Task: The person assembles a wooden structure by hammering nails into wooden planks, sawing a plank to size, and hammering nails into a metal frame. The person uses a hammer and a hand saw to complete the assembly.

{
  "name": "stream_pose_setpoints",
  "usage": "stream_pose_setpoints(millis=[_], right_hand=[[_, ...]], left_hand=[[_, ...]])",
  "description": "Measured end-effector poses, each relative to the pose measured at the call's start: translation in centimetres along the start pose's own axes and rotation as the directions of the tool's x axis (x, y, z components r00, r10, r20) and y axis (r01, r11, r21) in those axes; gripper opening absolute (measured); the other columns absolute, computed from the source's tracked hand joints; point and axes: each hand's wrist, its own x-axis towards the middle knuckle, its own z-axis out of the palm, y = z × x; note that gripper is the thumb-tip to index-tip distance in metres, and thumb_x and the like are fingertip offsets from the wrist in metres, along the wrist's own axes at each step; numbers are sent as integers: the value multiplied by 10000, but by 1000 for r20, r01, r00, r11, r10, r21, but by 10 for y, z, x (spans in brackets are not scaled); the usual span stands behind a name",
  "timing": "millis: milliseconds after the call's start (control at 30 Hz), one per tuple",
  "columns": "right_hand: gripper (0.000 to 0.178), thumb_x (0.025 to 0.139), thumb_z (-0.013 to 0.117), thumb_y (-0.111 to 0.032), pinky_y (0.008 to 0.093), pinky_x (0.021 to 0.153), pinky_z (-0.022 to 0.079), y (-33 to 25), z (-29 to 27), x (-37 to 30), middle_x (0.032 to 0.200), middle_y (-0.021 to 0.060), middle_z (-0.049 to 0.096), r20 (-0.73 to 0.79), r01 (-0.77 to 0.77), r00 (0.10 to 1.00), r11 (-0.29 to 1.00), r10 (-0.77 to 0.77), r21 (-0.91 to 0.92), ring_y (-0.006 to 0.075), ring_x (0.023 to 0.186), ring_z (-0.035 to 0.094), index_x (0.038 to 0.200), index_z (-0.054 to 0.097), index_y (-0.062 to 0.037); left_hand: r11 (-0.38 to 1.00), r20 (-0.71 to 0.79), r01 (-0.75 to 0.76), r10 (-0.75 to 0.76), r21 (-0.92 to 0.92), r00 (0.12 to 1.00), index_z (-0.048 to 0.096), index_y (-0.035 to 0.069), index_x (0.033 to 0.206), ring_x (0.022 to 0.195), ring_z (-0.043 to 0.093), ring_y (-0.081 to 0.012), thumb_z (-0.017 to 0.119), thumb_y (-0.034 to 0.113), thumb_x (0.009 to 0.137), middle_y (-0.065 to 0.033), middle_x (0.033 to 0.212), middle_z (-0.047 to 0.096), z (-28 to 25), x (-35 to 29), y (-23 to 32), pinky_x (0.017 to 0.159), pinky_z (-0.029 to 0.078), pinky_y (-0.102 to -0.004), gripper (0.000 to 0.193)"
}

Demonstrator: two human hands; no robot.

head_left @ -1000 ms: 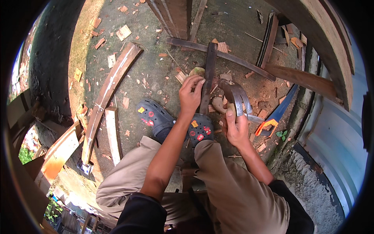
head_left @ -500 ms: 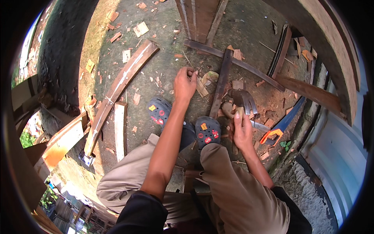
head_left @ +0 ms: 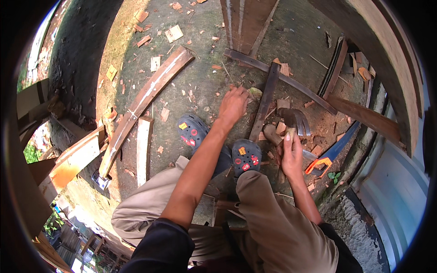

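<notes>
My right hand (head_left: pixel 291 157) is closed around the wooden handle of a claw hammer (head_left: pixel 297 119), thumb along the top, its dark metal head above the fist. My left hand (head_left: pixel 233 105) reaches down to the ground ahead of my shoes, fingers curled and tips hidden beneath it. A crumpled yellow-green scrap (head_left: pixel 255 94) lies just past its fingers. Between the hands, a dark narrow wooden strip (head_left: pixel 265 102) meets a longer dark strip (head_left: pixel 296 81) at an angle. A curved brown piece (head_left: pixel 272 135) lies beside the hammer.
A handsaw (head_left: pixel 321 166) with an orange and black handle lies at right, near a corrugated metal sheet (head_left: pixel 391 195). To the left rest a long white-streaked plank (head_left: pixel 141 107) and a shorter piece (head_left: pixel 144 150). Wood chips litter the ground. My clogs (head_left: pixel 246 157) stand below the hands.
My left hand has moved a little right and down over the spot where a pale wood chip lay, hiding it. The right hand keeps the hammer; the whole view has shifted slightly.
</notes>
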Motion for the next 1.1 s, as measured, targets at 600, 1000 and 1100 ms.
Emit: stream_pose_setpoints(millis=[600,1000,1100], right_hand=[[285,1105,453,-384,252,368,355,-8,9,-4,655,-15,449,32,-56,998,998,55,19,76,419,401,1130,499,-103],[344,1113,417,-409,266,371,331,-8,12,-3,642,5,430,4,-97,995,995,96,31,100,400,379,1144,496,-76],[331,1113,418,-402,266,371,334,-7,11,-1,645,7,434,1,-101,995,994,101,48,100,401,381,1141,496,-82]], left_hand=[[-237,458,402,-598,-885,657,616,46,1222,906,612,-129,678,190,992,-24,1031,654,-53,-44,62,784,507,-317,279],[36,374,488,-594,-872,712,658,-14,1174,820,630,-93,768,175,939,-38,985,710,-49,-31,65,705,503,-249,320],[56,366,492,-596,-869,714,667,-21,1178,831,634,-91,761,156,943,-44,1002,714,-48,-29,68,711,501,-244,308]])
